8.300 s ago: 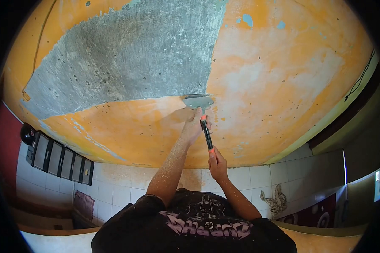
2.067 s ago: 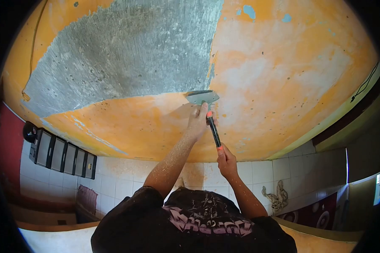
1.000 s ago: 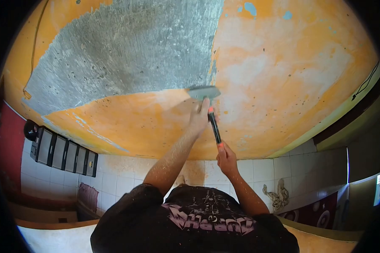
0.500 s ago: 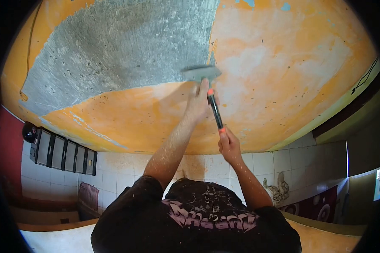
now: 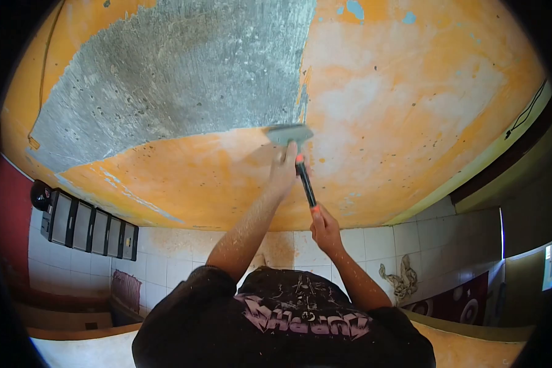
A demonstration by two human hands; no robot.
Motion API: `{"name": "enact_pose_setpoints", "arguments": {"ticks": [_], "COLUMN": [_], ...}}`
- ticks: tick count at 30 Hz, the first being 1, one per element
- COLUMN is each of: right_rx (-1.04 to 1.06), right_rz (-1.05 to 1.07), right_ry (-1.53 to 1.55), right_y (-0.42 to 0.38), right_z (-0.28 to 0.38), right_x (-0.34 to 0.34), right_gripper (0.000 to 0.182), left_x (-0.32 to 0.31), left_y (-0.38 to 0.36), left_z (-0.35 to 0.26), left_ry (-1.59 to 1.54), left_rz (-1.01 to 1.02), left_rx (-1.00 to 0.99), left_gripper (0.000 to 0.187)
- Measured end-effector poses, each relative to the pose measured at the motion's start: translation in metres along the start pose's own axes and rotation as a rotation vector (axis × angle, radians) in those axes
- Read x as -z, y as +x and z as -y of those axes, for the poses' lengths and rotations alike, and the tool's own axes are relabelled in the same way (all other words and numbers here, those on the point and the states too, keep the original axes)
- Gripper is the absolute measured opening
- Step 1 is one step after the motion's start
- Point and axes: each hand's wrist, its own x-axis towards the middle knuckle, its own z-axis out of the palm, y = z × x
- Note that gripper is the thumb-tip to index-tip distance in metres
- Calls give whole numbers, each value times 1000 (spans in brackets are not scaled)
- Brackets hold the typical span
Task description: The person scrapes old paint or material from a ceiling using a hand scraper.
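A wide-bladed scraper [image 5: 290, 134] lies against the wall, its blade edge at the border between bare grey surface [image 5: 184, 67] and orange paint [image 5: 380, 122]. My left hand [image 5: 283, 170] is closed round the scraper's neck just below the blade, thumb extended up toward it. Lower down, my right hand [image 5: 326, 232] wraps the end of the black handle [image 5: 306, 184], which has orange-red bands. Pale dust specks cover my left forearm. The fingers of both hands are partly hidden.
A black-framed drawer unit [image 5: 92, 222] stands at left, a round black object [image 5: 41, 195] on its top. A crumpled cloth [image 5: 402, 279] and a dark red patterned mat [image 5: 454, 302] lie on the tiled floor at right. Cables hang on the wall at both sides.
Both hands have drawn the scraper down the wall, slightly leftward in view. The camera view has shifted a little. My grip on the tool looks the same.
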Motion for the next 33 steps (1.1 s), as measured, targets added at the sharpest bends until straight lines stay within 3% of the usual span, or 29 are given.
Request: {"name": "enact_pose_setpoints", "arguments": {"ticks": [6,9,12,27,30,33], "right_rx": [13,17,27,-32,36,40], "right_rz": [19,-69,-45,-45,-65,5], "right_ry": [6,-109,-150,-54,-101,-59], "right_y": [7,1,2,-1,4,15], "right_z": [14,8,2,-1,-5,44], "right_x": [3,3,9,2,3,1], "right_gripper": [38,40,42,45,42,39], "left_x": [0,0,-5,7,-11,-7], "left_y": [8,5,1,2,2,3], "left_z": [-6,2,3,0,-18,-32], "left_ry": [-47,-53,-129,-15,-15,1], "left_rz": [23,10,-63,55,-50,8], "left_rx": [13,-24,64,16,19,-17], "left_gripper": [42,41,41,46,50,52]}}
